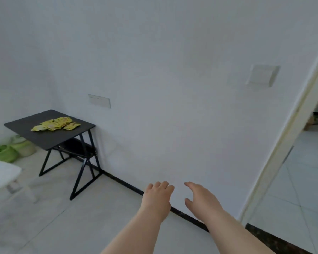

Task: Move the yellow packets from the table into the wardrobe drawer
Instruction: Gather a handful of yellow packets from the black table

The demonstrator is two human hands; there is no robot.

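Observation:
Several yellow packets [56, 124] lie in a loose heap on the far part of a small black table [44, 136] at the left, against the white wall. My left hand [157, 196] and my right hand [200, 198] are stretched out low in the middle of the view, well to the right of the table and far from the packets. Both hands hold nothing; the left one's fingers are loosely curled, the right one's are spread. No wardrobe or drawer is in view.
A white chair [2, 175] stands at the lower left. Green containers [9, 150] sit on the floor behind the table. A doorway with a pale frame [290, 136] opens on the right. A dark skirting strip [182, 213] runs along the wall's foot.

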